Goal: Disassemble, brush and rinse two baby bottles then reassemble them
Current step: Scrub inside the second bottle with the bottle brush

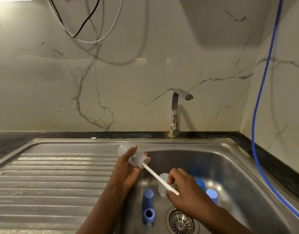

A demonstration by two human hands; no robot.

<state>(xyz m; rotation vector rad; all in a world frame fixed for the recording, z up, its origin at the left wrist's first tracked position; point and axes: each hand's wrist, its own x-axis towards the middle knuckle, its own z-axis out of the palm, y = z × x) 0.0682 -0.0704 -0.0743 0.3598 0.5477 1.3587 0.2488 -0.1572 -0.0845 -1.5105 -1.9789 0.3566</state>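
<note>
My left hand (126, 168) grips a clear baby bottle (124, 148) tilted on its side above the sink's left rim. A white brush handle (155, 175) runs out of the bottle's mouth down to my right hand (184, 188), which pinches its lower end; the brush head sits inside the bottle. A second clear bottle (162, 183) lies in the sink basin (221, 166), partly hidden behind my right hand. Blue bottle parts lie in the basin: a blue cap (147, 199), a blue ring (148, 215), and two more blue pieces (200, 184) (212, 195) at the right.
A steel tap (176, 112) stands behind the basin, with no water running. The ribbed drainboard (52, 179) spreads to the left. The drain strainer (181, 223) lies at the basin's front. A blue hose (261, 92) hangs down the right wall; cables dangle at the top left.
</note>
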